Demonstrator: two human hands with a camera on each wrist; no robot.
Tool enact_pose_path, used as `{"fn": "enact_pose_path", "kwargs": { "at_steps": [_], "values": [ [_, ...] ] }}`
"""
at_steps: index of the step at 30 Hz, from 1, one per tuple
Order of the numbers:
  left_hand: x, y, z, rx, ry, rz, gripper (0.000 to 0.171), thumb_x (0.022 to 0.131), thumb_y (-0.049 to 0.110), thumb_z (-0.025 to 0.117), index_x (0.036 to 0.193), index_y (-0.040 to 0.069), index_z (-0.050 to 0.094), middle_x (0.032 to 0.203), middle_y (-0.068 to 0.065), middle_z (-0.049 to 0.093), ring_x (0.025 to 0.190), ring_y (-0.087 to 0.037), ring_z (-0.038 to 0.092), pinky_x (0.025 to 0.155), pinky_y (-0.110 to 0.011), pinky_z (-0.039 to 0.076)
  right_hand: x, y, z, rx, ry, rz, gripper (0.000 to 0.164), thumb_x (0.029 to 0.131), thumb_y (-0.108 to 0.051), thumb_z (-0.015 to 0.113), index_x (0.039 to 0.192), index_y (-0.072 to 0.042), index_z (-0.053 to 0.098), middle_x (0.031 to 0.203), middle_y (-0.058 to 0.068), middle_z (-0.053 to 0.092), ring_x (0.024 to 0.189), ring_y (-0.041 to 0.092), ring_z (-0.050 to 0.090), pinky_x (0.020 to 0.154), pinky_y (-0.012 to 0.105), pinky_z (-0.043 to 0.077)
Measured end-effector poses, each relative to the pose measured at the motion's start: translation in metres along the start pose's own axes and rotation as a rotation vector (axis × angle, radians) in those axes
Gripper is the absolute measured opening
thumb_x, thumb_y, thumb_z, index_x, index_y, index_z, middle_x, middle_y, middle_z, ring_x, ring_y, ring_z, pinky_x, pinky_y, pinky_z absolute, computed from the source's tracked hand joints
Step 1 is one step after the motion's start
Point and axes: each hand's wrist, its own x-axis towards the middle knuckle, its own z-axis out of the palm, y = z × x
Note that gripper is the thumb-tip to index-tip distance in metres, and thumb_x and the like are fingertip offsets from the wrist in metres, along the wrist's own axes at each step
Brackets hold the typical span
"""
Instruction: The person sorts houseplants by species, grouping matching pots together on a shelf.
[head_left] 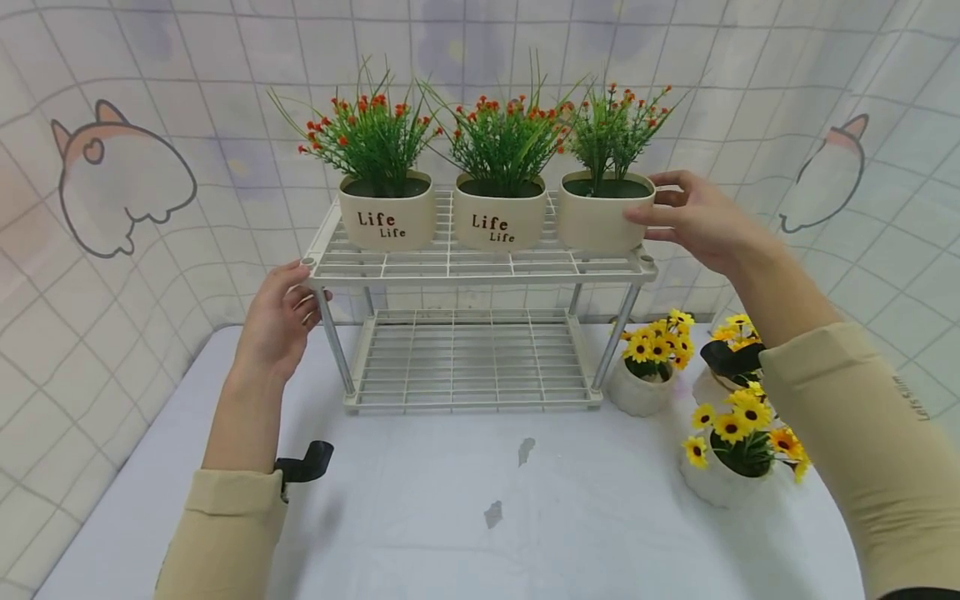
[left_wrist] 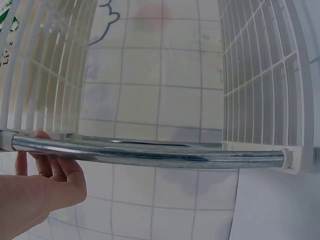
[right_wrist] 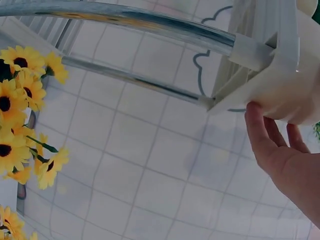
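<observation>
A white two-tier wire shelf rack [head_left: 480, 278] stands on the table. My left hand [head_left: 277, 321] grips its upper left front corner, thumb on top and fingers curled behind the metal leg [left_wrist: 150, 156]. On the top tier, three oval cream pots of red-flowered plants stand in a row: a left pot [head_left: 386, 218], a middle pot [head_left: 498, 218] and a right pot [head_left: 600, 218]. The first two show "Life" lettering; the third shows a plain front. My right hand [head_left: 705, 218] holds the right pot at its right end, thumb in front and fingers round the back.
Right of the rack stand several whitish pots of yellow sunflowers: one beside the rack leg [head_left: 641, 392], one nearer the front [head_left: 723, 483], another partly behind my right sleeve [head_left: 855, 417]. The lower tier [head_left: 472, 358] is bare wire. A grid-patterned curtain [head_left: 225, 167] hangs close behind.
</observation>
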Motion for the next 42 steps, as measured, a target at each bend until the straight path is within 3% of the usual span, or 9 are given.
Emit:
{"fn": "enact_pose_path", "kwargs": {
  "at_steps": [8, 15, 28, 34, 42],
  "values": [
    [0.0, -0.001, 0.0, 0.01, 0.005, 0.008, 0.044, 0.104, 0.038, 0.056, 0.14, 0.019, 0.039, 0.136, -0.007, 0.049, 0.115, -0.019, 0.046, 0.099, -0.035, 0.027, 0.005, 0.002, 0.012, 0.015, 0.034, -0.046, 0.086, 0.098, -0.024, 0.073, 0.16, -0.005, 0.017, 0.156, 0.019, 0.027, 0.13, 0.029, 0.048, 0.114, 0.045, 0.035],
    [0.0, -0.002, 0.0, 0.007, 0.0, 0.012, 0.041, 0.105, 0.038, 0.056, 0.138, 0.02, 0.042, 0.138, -0.008, 0.048, 0.113, -0.019, 0.046, 0.099, -0.035, 0.027, 0.004, 0.001, 0.02, -0.02, 0.027, -0.064, 0.084, 0.097, -0.027, 0.073, 0.159, -0.005, 0.021, 0.154, 0.019, 0.031, 0.127, 0.032, 0.048, 0.113, 0.049, 0.035],
    [-0.001, -0.001, 0.001, 0.008, 0.001, 0.011, 0.041, 0.105, 0.039, 0.056, 0.138, 0.02, 0.041, 0.14, -0.009, 0.047, 0.116, -0.02, 0.046, 0.1, -0.035, 0.027, -0.002, 0.002, 0.018, -0.048, 0.072, -0.059, 0.086, 0.097, -0.032, 0.073, 0.16, -0.006, 0.02, 0.159, 0.019, 0.03, 0.133, 0.031, 0.044, 0.112, 0.046, 0.038],
    [-0.003, -0.001, 0.001, 0.002, -0.006, 0.006, 0.047, 0.104, 0.038, 0.057, 0.143, 0.018, 0.039, 0.14, -0.009, 0.047, 0.112, -0.017, 0.047, 0.098, -0.033, 0.028, -0.022, 0.012, 0.01, -0.085, 0.135, -0.057, 0.08, 0.099, -0.036, 0.069, 0.159, -0.007, 0.025, 0.157, 0.018, 0.033, 0.136, 0.031, 0.043, 0.107, 0.037, 0.044],
    [-0.003, 0.002, 0.002, -0.033, -0.01, -0.009, 0.047, 0.103, 0.036, 0.058, 0.142, 0.019, 0.038, 0.137, -0.006, 0.048, 0.109, -0.017, 0.047, 0.097, -0.031, 0.029, -0.064, 0.042, -0.004, -0.117, 0.177, -0.059, 0.062, 0.101, -0.04, 0.065, 0.149, -0.013, 0.037, 0.147, 0.01, 0.042, 0.125, 0.018, 0.052, 0.094, 0.021, 0.049]
  ]
}}
